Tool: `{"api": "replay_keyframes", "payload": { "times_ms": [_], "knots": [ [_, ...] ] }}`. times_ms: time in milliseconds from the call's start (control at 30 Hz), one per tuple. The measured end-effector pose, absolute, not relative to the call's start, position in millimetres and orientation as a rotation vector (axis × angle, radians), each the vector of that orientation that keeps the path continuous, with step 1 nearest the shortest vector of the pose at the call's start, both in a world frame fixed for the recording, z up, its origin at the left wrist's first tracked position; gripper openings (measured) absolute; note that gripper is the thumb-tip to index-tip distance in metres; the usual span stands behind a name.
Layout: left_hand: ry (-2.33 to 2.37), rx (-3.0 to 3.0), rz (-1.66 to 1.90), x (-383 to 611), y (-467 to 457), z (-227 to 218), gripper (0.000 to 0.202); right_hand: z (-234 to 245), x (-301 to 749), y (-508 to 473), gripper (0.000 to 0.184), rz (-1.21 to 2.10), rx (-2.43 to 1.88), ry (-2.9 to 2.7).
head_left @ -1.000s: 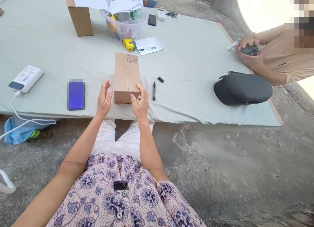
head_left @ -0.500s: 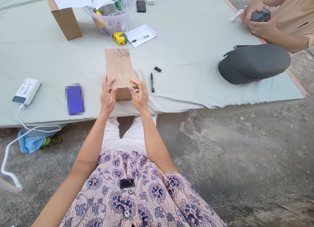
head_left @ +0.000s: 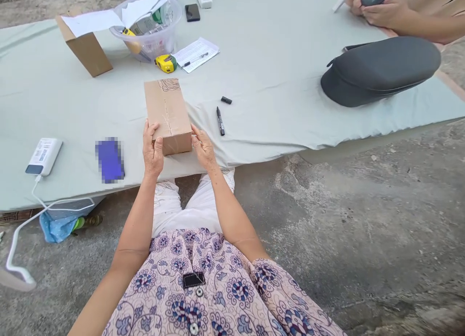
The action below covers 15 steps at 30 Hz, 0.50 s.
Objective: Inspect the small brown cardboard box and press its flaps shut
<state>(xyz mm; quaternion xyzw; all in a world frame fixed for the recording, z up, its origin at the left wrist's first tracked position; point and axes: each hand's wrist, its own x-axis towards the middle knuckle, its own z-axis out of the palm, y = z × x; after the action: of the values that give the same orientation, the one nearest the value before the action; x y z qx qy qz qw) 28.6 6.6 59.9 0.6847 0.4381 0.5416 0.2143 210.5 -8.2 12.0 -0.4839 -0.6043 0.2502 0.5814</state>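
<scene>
A small brown cardboard box lies near the table's front edge, its top flaps meeting along a centre seam. Black scribbles mark its far end. My left hand holds the box's near left corner, thumb at the front face and fingers along the side and top. At the near right corner, my right hand has its bent fingers and thumb against the box's side. To the right of the box lie an uncapped black marker and its cap.
Beyond the box are a yellow tape measure, a paper with a pen, and a filled plastic basin. A black case stands right, near a co-worker's hands. A power bank and a blurred blue object lie left.
My right hand has shifted from the front top edge to the box's right side, and the front flap now lies flush. My left hand stays on its corner. The view has turned slightly.
</scene>
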Motion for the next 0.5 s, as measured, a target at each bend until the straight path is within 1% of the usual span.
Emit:
{"api": "replay_keyframes", "payload": {
  "times_ms": [100, 267, 367, 500],
  "knots": [
    [1.196, 1.899, 1.516, 26, 9, 60, 0.055, -1, 206, -11, 0.069, 0.593, -1.177, -1.368],
    [1.16, 1.858, 1.556, 15, 14, 55, 0.057, -9, 201, -12, 0.066, 0.605, -1.185, -1.366],
    [1.154, 1.705, 1.586, 7, 14, 52, 0.059, -9, 198, -11, 0.066, 0.586, -1.202, -1.376],
    [1.077, 1.404, 1.604, -3, 9, 46, 0.062, -9, 193, -12, 0.061, 0.591, -1.245, -1.36]
  ]
}}
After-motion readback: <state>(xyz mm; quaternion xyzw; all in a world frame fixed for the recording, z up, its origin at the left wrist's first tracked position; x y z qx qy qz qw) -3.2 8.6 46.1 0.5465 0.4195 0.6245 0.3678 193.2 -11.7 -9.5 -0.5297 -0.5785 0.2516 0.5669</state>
